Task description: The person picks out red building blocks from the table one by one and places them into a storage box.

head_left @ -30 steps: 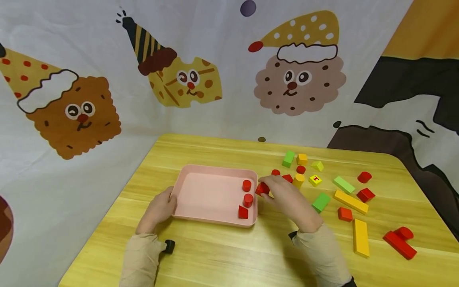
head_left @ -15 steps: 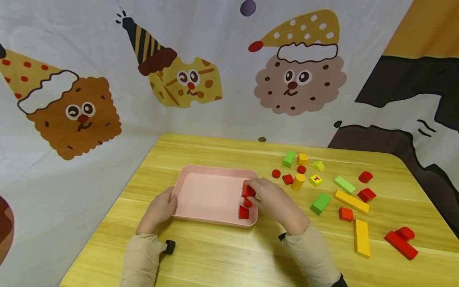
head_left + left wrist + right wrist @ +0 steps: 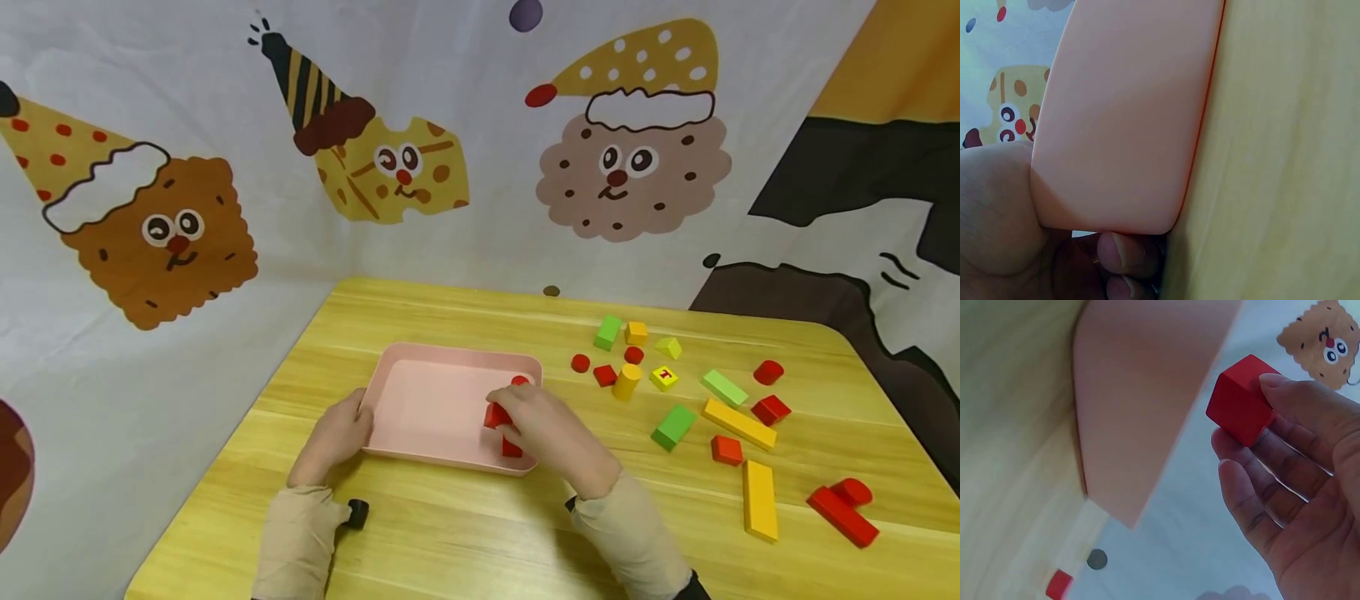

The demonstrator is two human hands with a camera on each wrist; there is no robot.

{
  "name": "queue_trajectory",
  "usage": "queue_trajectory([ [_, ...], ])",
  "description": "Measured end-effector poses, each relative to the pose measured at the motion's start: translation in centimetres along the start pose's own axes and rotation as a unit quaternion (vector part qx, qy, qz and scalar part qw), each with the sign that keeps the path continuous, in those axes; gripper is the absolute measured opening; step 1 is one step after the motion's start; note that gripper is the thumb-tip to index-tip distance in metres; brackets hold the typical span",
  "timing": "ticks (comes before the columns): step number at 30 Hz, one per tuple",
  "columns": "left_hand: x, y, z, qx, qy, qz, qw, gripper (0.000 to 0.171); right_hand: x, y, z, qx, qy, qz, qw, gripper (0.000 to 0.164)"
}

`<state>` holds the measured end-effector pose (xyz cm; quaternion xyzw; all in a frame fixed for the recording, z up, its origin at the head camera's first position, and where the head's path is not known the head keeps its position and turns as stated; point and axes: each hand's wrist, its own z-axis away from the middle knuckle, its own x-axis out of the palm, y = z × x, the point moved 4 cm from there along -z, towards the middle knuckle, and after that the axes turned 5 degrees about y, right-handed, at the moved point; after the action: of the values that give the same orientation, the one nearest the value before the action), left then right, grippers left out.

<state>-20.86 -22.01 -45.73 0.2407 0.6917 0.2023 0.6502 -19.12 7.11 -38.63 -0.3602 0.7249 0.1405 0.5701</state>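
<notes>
My left hand [image 3: 336, 429] grips the left side of a pink tray [image 3: 431, 404]. In the left wrist view, the thumb lies by the tray's [image 3: 1122, 119] rim and curled fingertips [image 3: 1124, 251] show at its end wall. Over the tray's right part, my right hand [image 3: 553, 429] pinches a red cube-like block [image 3: 1241, 400] between thumb and fingers, above the rim in the right wrist view. Inside the tray, a red cylinder [image 3: 520, 381] peeks out behind the right hand and a red block [image 3: 512, 448] lies below it, partly covered.
Right of the tray, loose blocks lie scattered on the wooden table [image 3: 450, 533]: a yellow cylinder [image 3: 627, 382], a green block [image 3: 674, 427], long yellow blocks [image 3: 761, 500], a long red block [image 3: 842, 517] and several others. A printed cloth [image 3: 495, 250] hangs behind the table.
My right hand has carried the red block leftward from beside the tray's right wall to over its inside. The left hand has stayed on the tray.
</notes>
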Motion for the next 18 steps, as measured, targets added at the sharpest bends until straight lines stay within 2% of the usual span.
queue_trajectory([
  [8, 0.0, -0.2, 0.0, -0.004, -0.001, 0.000, 1.0000, 0.034, 1.2, -0.4, -0.4, 0.011, -0.025, -0.033, 0.999, 0.039],
  [18, 0.0, 0.0, 0.0, -0.012, -0.001, 0.003, 0.9999, 0.033, 2.1, -0.5, -0.5, -0.007, -0.036, -0.009, 0.999, 0.038],
])
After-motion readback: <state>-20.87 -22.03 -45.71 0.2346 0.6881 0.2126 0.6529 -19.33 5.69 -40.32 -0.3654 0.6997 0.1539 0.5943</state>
